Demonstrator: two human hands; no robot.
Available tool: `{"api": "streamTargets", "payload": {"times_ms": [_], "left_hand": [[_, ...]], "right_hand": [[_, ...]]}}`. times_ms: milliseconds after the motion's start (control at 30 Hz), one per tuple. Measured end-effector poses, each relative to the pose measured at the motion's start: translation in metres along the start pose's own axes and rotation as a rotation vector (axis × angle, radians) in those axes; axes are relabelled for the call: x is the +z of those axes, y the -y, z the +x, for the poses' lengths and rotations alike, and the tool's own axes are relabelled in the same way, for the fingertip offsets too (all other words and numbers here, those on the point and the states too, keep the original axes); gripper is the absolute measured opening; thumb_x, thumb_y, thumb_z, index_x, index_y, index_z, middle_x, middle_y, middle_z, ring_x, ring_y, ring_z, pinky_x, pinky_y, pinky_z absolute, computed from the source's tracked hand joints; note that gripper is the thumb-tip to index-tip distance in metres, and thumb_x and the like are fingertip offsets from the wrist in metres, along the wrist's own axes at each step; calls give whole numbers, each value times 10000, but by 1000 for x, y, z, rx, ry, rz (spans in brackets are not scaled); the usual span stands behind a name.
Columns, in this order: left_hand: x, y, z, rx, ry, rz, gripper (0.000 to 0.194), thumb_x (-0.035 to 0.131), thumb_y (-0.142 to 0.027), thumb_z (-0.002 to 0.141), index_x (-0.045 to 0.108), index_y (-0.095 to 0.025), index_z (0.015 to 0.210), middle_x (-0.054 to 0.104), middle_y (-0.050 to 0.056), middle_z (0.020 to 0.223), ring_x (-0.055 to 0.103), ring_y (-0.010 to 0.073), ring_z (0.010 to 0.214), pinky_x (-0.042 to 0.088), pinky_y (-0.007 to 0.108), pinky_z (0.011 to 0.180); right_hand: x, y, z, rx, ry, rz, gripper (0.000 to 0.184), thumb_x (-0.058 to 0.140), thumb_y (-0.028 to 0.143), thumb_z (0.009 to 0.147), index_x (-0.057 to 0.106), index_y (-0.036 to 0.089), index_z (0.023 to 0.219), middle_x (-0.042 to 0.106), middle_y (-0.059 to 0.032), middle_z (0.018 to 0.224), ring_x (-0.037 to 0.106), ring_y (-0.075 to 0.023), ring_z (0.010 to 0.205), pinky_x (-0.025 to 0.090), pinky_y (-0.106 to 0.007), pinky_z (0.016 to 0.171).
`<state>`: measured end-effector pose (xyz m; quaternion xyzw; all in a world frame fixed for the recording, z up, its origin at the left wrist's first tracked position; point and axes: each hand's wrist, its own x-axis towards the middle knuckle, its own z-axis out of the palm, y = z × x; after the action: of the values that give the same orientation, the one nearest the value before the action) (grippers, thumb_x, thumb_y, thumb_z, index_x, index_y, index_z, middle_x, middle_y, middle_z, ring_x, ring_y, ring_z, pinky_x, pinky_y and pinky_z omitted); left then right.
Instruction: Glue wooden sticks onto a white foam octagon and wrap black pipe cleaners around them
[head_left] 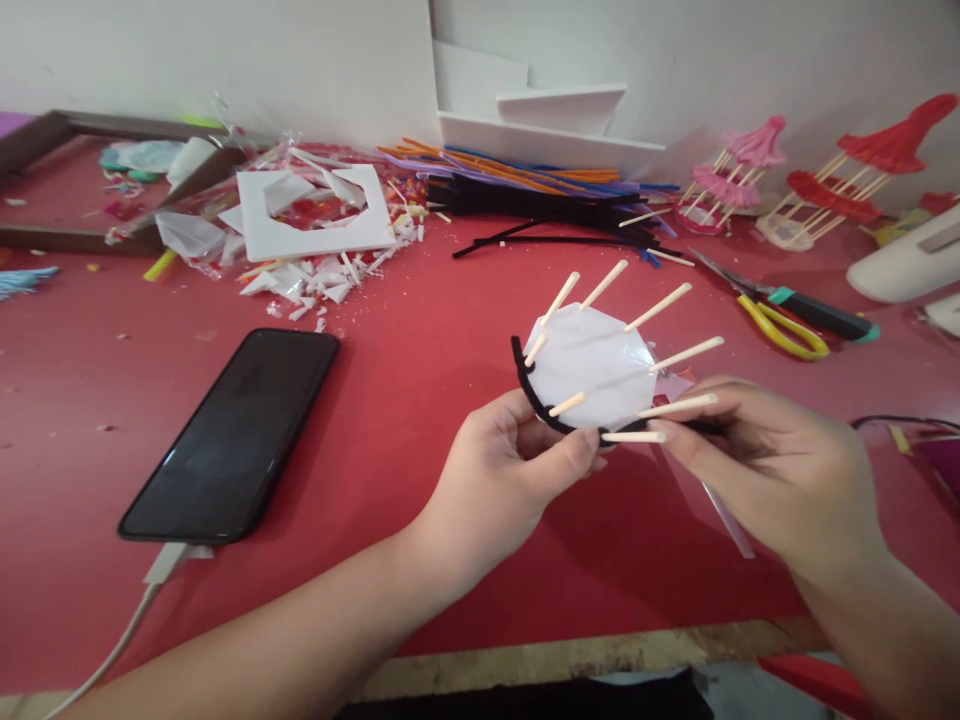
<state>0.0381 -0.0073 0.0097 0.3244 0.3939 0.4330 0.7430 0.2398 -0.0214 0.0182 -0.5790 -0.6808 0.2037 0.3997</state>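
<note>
Your left hand is pinching the near edge of the white board piece, thumb up by a stick base, fingers curling under. The white board piece is sitting between your hands, apparently off the red table. Eight sticks are standing around its rim, leaning outward at differing angles. Your right hand is pinching the free run of the black pipe cleaner, which is hugging the stick bases along the left and near rim.

Risks, my read: if you're pulling the black pipe cleaner too hard, near sticks could be tilting or working loose. If your left thumb is slackening, the loose end beyond your left hand could be unwinding; I'm seeing nothing that secures it. Over-squeezing could be denting the rim. Scissors are lying just beyond your right hand; the phone is lying left of your left hand, well apart.
</note>
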Motion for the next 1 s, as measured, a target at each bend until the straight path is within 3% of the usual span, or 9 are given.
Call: {"api": "streamTargets", "payload": {"times_ms": [133, 267, 433, 567, 633, 800, 1000], "left_hand": [[1, -1, -1, -16, 8, -20, 137, 793, -189, 763, 742, -162, 888, 789, 42, 843, 732, 137, 719, 590, 216, 719], [0, -2, -1, -9, 27, -20, 121, 789, -188, 767, 736, -172, 874, 783, 22, 829, 725, 121, 714, 585, 205, 728], [0, -3, -2, 19, 14, 58, 108, 780, -195, 773, 731, -176, 867, 762, 12, 763, 704, 110, 687, 559, 185, 691], [0, -6, -2, 25, 23, 91, 120, 788, -202, 759, 734, -158, 857, 755, 35, 729, 700, 136, 657, 561, 217, 675], [0, -7, -1, 3, 42, 59, 120, 796, -199, 749, 736, -160, 846, 764, 40, 748, 708, 146, 660, 570, 232, 680], [-1, -7, 0, -104, 90, -70, 92, 802, -186, 749, 731, -162, 804, 771, 27, 764, 722, 134, 663, 586, 226, 668], [2, -4, -1, -65, 110, -96, 99, 761, -153, 795, 734, -179, 886, 770, 7, 839, 715, 107, 742, 579, 209, 746]], "right_hand": [[0, -2, 2, 42, 25, 101, 10, 701, 259, 825, 696, 267, 821, 693, 15, 825, 666, -138, 754, 564, -245, 656], [-2, -7, 5, 160, 71, 185, 75, 736, 300, 793, 685, 260, 831, 698, 21, 794, 661, -132, 689, 559, -234, 604], [-6, -14, 7, 352, 189, 343, 204, 775, 393, 755, 654, 239, 811, 612, 39, 674, 496, -74, 503, 381, -180, 412], [-9, -21, 6, 445, 360, 442, 224, 731, 414, 802, 683, 215, 894, 502, 47, 590, 401, -68, 463, 291, -197, 390], [-9, -22, 6, 464, 407, 505, 220, 715, 409, 815, 675, 193, 802, 445, 59, 542, 364, -61, 434, 267, -203, 382], [-3, -17, 8, 505, 382, 713, 237, 730, 322, 782, 603, 181, 640, 467, 55, 544, 327, -39, 402, 218, -189, 363], [6, -11, 9, 540, 321, 800, 190, 725, 285, 758, 612, 174, 652, 436, 63, 508, 280, -30, 404, 180, -166, 361]]}}
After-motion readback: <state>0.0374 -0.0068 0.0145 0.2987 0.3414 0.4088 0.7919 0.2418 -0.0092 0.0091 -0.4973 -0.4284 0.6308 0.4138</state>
